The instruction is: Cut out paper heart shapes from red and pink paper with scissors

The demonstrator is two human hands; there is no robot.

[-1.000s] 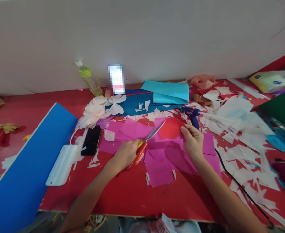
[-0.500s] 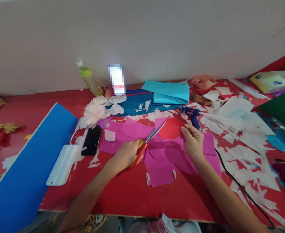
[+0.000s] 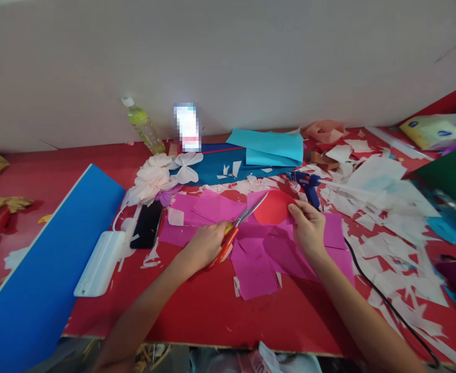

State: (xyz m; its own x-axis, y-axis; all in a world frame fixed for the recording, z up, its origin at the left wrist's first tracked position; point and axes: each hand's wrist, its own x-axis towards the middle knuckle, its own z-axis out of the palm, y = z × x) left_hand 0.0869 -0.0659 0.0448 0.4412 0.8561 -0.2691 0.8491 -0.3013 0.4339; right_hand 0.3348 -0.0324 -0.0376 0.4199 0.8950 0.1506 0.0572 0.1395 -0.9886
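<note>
My left hand (image 3: pixel 206 243) is closed on the handles of a pair of scissors (image 3: pixel 223 246) with red and yellow grips. The blades point up and to the right, their tip at the left edge of a round red paper piece (image 3: pixel 275 207). Thumb and fingers of my right hand (image 3: pixel 309 225) pinch that piece at its right edge. Beneath both hands lie several overlapping magenta paper sheets (image 3: pixel 254 274) on the red table (image 3: pixel 220 324). A blue glue gun (image 3: pixel 307 184) rests just behind my right hand.
To the left are a black phone (image 3: pixel 147 225), a white power bank (image 3: pixel 99 264) and a blue board (image 3: pixel 57 248). Pale paper flowers (image 3: pixel 152 178), a leaning bottle (image 3: pixel 144 124) and folded turquoise paper (image 3: pixel 270 147) lie farther back. White scraps (image 3: pixel 391 254) and a black cord (image 3: pixel 383 295) spread rightward.
The scissors and my left hand have shifted very slightly to the right and up. My right hand keeps its pinch on the red paper, almost unmoved.
</note>
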